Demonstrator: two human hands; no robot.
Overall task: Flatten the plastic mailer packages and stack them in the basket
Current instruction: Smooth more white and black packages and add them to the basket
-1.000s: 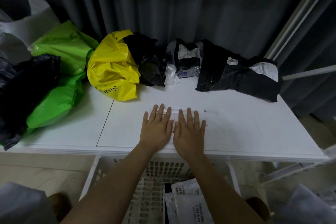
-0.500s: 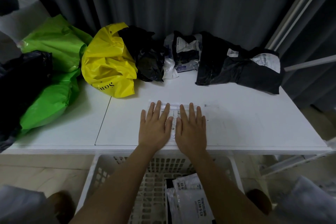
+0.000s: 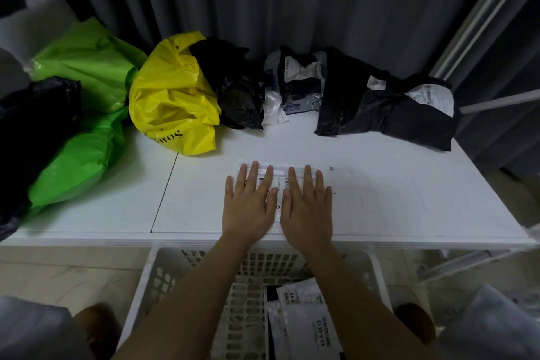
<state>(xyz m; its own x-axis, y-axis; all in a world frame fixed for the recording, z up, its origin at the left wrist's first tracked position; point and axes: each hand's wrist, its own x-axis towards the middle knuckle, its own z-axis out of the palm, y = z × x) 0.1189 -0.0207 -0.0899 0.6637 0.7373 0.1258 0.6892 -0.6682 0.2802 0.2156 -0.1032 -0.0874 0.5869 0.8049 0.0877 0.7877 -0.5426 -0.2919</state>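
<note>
- Both my hands, left (image 3: 248, 207) & right (image 3: 308, 210), lie flat, fingers straight, side by side on the clear mailer (image 3: 277, 177) at counter (image 3: 409, 199) front edge.
- Risk: slick plastic slides off, misses basket (image 3: 146, 286) below.
- Trapped air may puff it back up.

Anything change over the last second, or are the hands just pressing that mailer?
Little changed. The left hand and right hand stay flat, side by side, pressing the white mailer on the table; nothing was taken hold of or let go. Any slight shift looks like camera motion. The yellow bag, the other bags and the basket are as before.
</note>
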